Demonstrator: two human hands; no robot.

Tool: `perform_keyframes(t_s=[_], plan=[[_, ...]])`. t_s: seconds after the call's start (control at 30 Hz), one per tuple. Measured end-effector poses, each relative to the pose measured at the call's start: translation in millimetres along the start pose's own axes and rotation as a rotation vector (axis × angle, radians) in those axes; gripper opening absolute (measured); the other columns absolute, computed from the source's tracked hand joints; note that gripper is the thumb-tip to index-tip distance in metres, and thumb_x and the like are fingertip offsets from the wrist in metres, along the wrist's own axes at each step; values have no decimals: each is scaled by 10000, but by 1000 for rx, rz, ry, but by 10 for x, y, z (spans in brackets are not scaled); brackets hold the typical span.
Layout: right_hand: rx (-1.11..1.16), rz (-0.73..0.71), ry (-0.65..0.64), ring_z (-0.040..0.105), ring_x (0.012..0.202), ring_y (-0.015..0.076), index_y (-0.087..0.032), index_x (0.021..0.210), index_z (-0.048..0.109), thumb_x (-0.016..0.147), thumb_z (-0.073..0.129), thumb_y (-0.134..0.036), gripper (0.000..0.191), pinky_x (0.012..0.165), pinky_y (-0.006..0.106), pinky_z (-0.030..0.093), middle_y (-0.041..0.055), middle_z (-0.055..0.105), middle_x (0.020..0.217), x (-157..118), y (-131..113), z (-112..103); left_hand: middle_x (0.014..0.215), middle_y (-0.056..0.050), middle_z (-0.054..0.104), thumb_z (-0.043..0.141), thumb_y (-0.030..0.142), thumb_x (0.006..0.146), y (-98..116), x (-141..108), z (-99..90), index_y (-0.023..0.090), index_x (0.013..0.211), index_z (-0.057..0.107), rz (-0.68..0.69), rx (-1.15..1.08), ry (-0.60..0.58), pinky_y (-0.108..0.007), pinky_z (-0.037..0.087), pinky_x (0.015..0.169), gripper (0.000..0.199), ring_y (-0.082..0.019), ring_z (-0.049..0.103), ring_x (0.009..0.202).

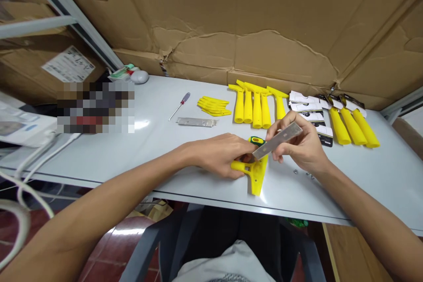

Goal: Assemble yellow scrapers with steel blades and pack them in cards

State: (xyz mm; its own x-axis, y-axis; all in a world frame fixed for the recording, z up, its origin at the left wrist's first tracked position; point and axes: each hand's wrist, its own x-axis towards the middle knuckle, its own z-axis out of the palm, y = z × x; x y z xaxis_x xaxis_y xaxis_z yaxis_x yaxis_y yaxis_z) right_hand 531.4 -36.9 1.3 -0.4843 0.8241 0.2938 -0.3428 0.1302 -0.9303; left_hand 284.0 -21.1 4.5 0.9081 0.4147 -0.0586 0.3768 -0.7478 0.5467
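My left hand (pixel 224 154) is closed on a yellow plastic scraper (pixel 257 178) near the table's front edge, its wide head pointing towards me. My right hand (pixel 299 141) pinches a flat metal blade with small holes (pixel 277 141), tilted just above the scraper head. Between my hands shows the green-and-yellow handle of a screwdriver (pixel 256 141); the rest of it is hidden, and I cannot tell whether a hand touches it. Small metal fasteners (pixel 295 171) lie beside my right wrist.
Further back lie a purple-handled screwdriver (pixel 180 105), a stack of yellow strips (pixel 214 105), more metal blades (pixel 197 122) and several yellow scraper bodies (pixel 253 105). Packaged scrapers (pixel 350 128) with cards lie at the right. A cardboard wall (pixel 244 13) rises behind; white cables (pixel 42 158) hang at left.
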Motion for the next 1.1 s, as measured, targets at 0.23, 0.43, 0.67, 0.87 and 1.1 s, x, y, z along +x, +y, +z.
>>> perform_keyframes(t_s=[0.23,0.43,0.67,0.87,1.1], plan=[[-187,31,95,757,715,137,-242,987,609,738,955,-121,443,583,243,660,0,777,999,-24,26,-40,937,-10,676,735,272,856,22,-15,-4,202,1039,626,9,20,1,-288,439,722,224,-175,611,789],[-381,-45,147,743,970,187,-241,985,667,710,985,-175,425,524,179,560,27,749,995,-29,30,-17,937,-18,681,716,288,879,42,-12,-16,200,1078,631,-2,37,-8,-292,446,733,233,-182,620,794],[-398,-138,90,733,1027,171,-263,1074,686,828,908,-177,342,873,285,627,19,740,1061,-32,26,26,994,-29,691,686,299,908,33,-8,-14,212,1108,628,39,99,-20,-314,449,753,225,-197,634,831],[-447,-100,132,740,1028,213,-273,1157,681,808,936,-259,432,845,332,642,37,747,1065,-48,25,17,993,-24,712,680,270,914,42,-13,-13,211,1159,632,44,87,-17,-309,451,749,256,-191,647,822],[-450,-117,179,758,989,194,-262,1076,729,765,965,-275,391,904,356,677,21,738,1024,-16,-10,45,947,-11,704,668,203,807,55,-32,-15,217,1161,632,60,45,42,-297,432,719,356,-176,607,759]])
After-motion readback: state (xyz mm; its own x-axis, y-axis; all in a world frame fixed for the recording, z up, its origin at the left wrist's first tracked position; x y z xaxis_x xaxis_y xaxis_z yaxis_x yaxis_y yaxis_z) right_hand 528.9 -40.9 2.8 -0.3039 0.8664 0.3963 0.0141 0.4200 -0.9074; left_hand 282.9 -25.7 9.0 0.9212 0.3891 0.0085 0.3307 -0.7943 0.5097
